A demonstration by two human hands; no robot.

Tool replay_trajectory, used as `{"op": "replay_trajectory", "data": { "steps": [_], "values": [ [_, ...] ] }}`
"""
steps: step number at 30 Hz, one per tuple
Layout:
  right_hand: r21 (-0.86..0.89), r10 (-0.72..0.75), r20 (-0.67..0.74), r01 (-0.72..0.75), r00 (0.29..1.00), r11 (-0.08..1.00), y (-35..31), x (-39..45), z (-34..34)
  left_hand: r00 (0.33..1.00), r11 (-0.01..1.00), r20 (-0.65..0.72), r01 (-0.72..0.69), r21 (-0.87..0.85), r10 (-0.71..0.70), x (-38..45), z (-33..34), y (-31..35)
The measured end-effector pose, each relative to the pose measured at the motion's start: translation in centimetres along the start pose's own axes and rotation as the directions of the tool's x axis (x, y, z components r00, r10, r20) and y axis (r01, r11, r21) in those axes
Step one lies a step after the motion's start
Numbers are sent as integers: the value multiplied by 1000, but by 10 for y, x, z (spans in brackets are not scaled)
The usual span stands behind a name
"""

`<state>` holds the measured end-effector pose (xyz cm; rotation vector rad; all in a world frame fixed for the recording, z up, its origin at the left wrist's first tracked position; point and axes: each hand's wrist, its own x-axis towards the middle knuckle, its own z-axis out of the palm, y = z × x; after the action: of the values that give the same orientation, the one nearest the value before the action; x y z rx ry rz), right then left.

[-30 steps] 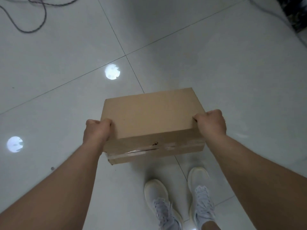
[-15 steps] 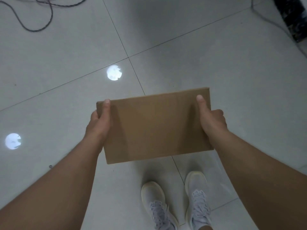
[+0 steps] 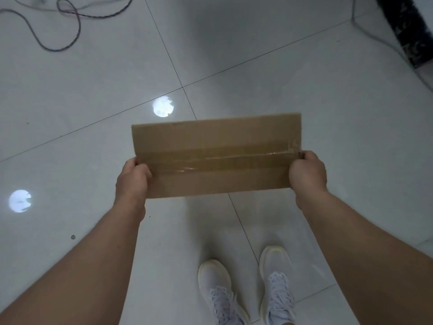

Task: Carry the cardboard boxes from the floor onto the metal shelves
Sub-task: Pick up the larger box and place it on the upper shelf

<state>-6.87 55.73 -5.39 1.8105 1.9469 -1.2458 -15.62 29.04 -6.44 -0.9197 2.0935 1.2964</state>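
Note:
I hold a brown cardboard box in the air in front of me, over the tiled floor. Its taped seam face is turned up toward me, with clear tape running along its length. My left hand grips the box's left end and my right hand grips its right end. No metal shelf is in view.
Grey tiled floor lies all around, with two bright round light reflections on the left. A dark cable loops at the top left. A dark patterned object sits at the top right. My two white shoes stand below the box.
The box has rotated in my hands: first a plain face and taped side showed, then only a plain face, now the taped seam face is up. My grips shifted to its ends.

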Motion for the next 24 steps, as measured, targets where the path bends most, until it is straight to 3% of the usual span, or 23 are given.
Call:
{"op": "replay_trajectory", "data": {
  "steps": [5,9,12,15,20,24],
  "values": [
    [63,73,199,-87,977,994,-9,-6,0,986,986,-12,167,13,-167,4,-4,2],
    [15,133,206,-139,970,990,-6,-3,0,971,970,-31,239,39,-238,0,-3,4],
    [37,164,182,-173,970,984,-4,1,0,978,978,15,209,23,-209,-3,-2,1],
    [50,79,147,-87,986,995,-5,1,1,982,985,79,174,-14,-173,-9,3,-8],
    [157,-4,434,-71,901,985,1,-3,-3,988,986,77,141,-93,-134,7,-9,-36],
    [204,-5,426,-91,905,975,14,3,-4,990,992,119,92,-83,-82,11,-15,-45]
  ]
}}
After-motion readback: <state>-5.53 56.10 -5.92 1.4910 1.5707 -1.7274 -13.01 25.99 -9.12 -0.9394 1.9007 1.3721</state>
